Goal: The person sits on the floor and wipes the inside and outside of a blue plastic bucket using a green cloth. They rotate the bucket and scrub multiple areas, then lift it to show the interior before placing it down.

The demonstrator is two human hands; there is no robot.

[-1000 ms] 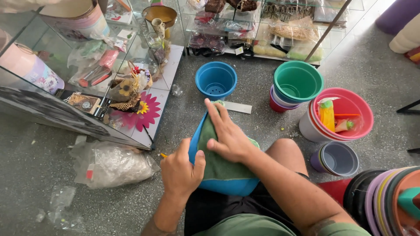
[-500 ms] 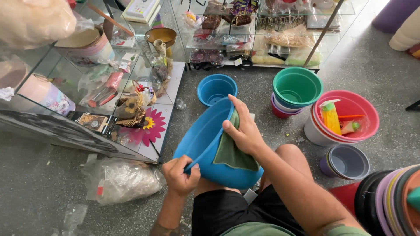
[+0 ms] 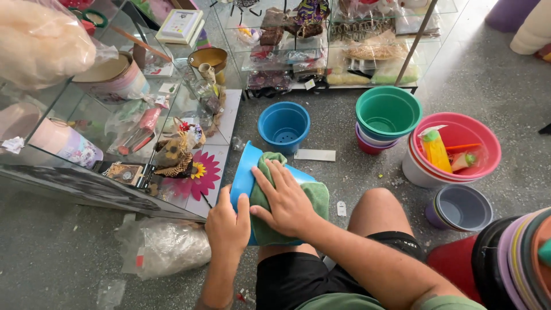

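I sit on a grey floor with a large blue plastic basin [image 3: 241,172] tipped on its side against my lap. My left hand [image 3: 227,225] grips the basin's rim at its lower left. My right hand [image 3: 283,201] presses a green cloth [image 3: 314,194] flat against the basin's surface, fingers spread over the cloth. The cloth covers most of the basin's visible side. A smaller blue pot [image 3: 283,126] stands on the floor just beyond the basin.
A glass display shelf [image 3: 115,132] with trinkets stands to the left, another shelf [image 3: 344,51] at the back. A green pot stack [image 3: 388,112], a pink basin [image 3: 459,143] holding bottles, a grey bowl [image 3: 461,208] and stacked tubs [image 3: 516,258] sit right. A plastic bag [image 3: 163,247] lies lower left.
The basin has turned from open side facing me to lying on its side. My right hand with the cloth has moved from the inside onto its outer surface; my left hand shifted along the rim.
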